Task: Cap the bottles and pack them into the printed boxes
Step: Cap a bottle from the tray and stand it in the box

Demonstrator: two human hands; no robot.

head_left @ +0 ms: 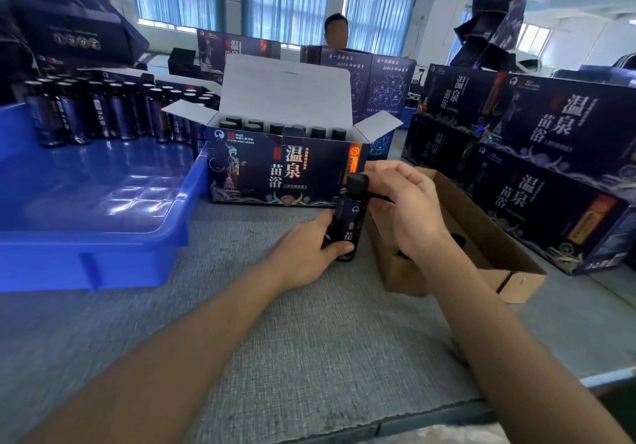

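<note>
I'm on the capping step, with one bottle (347,213) upright just right of the frame's centre, in front of the open printed box (275,171). My left hand (306,250) is wrapped round the lower body of the bottle, its base at or close to the grey table mat (275,340). A black cap (358,182) already sits on the neck. My right hand (409,209) is right beside that cap with thumb and fingers bent toward it, but I cannot tell whether they pinch it or only touch it. That hand hangs over the brown cardboard tray (488,237) at the right.

The box stands with its lid flap up and a row of capped bottles (275,128) along its back; the front looks unfilled, I think. More bottles (86,109) wait in the blue tray (103,244) at the upper left.

Next, I judge, the cap needs a firm twist home, then the bottle goes up over the front wall into a free slot
</note>
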